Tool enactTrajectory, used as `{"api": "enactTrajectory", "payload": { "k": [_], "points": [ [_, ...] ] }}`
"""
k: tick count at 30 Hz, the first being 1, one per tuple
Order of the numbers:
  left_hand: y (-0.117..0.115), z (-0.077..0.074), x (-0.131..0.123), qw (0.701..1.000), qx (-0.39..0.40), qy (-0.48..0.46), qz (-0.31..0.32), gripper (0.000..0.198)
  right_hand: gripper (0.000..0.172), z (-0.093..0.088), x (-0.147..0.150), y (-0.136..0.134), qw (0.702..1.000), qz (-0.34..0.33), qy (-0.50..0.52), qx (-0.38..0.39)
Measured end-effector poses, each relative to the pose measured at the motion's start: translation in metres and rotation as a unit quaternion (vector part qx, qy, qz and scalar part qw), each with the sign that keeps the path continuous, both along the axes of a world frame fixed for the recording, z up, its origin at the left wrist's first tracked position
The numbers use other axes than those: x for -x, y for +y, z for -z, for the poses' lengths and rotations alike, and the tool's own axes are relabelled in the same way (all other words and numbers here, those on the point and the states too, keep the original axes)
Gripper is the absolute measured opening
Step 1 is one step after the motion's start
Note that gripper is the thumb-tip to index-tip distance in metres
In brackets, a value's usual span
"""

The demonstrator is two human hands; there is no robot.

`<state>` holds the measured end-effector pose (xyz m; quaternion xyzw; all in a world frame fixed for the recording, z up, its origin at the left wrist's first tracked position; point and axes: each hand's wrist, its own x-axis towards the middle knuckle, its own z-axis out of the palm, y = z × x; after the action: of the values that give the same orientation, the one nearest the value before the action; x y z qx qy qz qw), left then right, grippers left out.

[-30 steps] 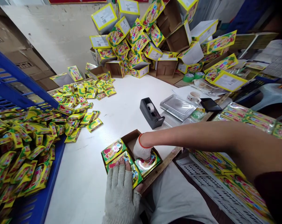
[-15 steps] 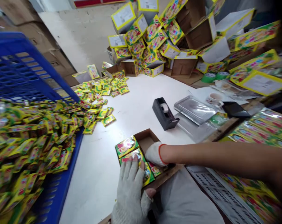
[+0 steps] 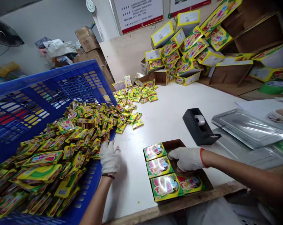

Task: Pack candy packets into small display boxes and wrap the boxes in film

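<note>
My left hand, in a white knit glove, is at the rim of the blue plastic crate, against the heap of yellow foil sachets. My right hand, also gloved, reaches into a shallow brown cardboard box and lies just above the packs there. Along the box's left side lie a top pack, a middle pack and a larger bottom pack. Another pack sits under my right hand. The glove hides part of the box floor.
The white table holds a spill of sachets, a black tape dispenser and a metal tray. Several yellow cartons are heaped at the back. A wooden edge runs along the table's near side.
My left hand has left the box and moved to the crate. My right hand has shifted to the box's upper side. The view has swung left and upward, showing more of the crate and wall.
</note>
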<state>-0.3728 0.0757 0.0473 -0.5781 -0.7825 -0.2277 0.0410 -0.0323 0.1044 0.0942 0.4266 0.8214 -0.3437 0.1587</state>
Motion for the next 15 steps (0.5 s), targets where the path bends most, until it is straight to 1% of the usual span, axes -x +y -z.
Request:
{"api": "enactTrajectory", "payload": {
  "k": [1, 3, 5, 6, 7, 9, 11, 13, 15],
  "points": [
    [0.0, -0.002, 0.018, 0.999, 0.025, 0.042, -0.014, 0.037, 0.039, 0.0, 0.0, 0.0, 0.999, 0.008, 0.021, -0.026],
    [-0.001, -0.005, 0.047, 0.991, 0.063, 0.108, -0.044, 0.031, 0.05, 0.0, 0.001, 0.0, 0.996, 0.004, 0.06, -0.071],
    [0.001, -0.003, 0.062, 0.982, 0.095, 0.153, -0.055, 0.03, 0.058, 0.001, 0.001, 0.001, 0.994, -0.014, 0.07, -0.083],
    [0.002, -0.001, 0.065, 0.978, 0.109, 0.168, -0.058, 0.03, 0.057, 0.0, 0.0, 0.001, 0.995, -0.016, 0.06, -0.079],
    [0.003, 0.002, 0.065, 0.974, 0.12, 0.181, -0.062, 0.031, 0.053, 0.0, -0.002, 0.002, 0.996, -0.01, 0.046, -0.075],
    [0.006, 0.007, 0.063, 0.968, 0.13, 0.201, -0.071, 0.033, 0.038, -0.004, -0.007, 0.004, 0.996, 0.014, 0.032, -0.078],
    [0.007, 0.009, 0.061, 0.965, 0.13, 0.215, -0.077, 0.037, 0.026, -0.008, -0.015, 0.005, 0.994, 0.026, 0.052, -0.093],
    [0.007, 0.005, 0.064, 0.965, 0.13, 0.214, -0.076, 0.035, 0.021, -0.013, -0.021, 0.005, 0.991, 0.024, 0.076, -0.108],
    [0.006, -0.004, 0.069, 0.969, 0.128, 0.198, -0.074, 0.03, 0.019, -0.02, -0.026, 0.004, 0.988, 0.029, 0.094, -0.122]
  ]
}}
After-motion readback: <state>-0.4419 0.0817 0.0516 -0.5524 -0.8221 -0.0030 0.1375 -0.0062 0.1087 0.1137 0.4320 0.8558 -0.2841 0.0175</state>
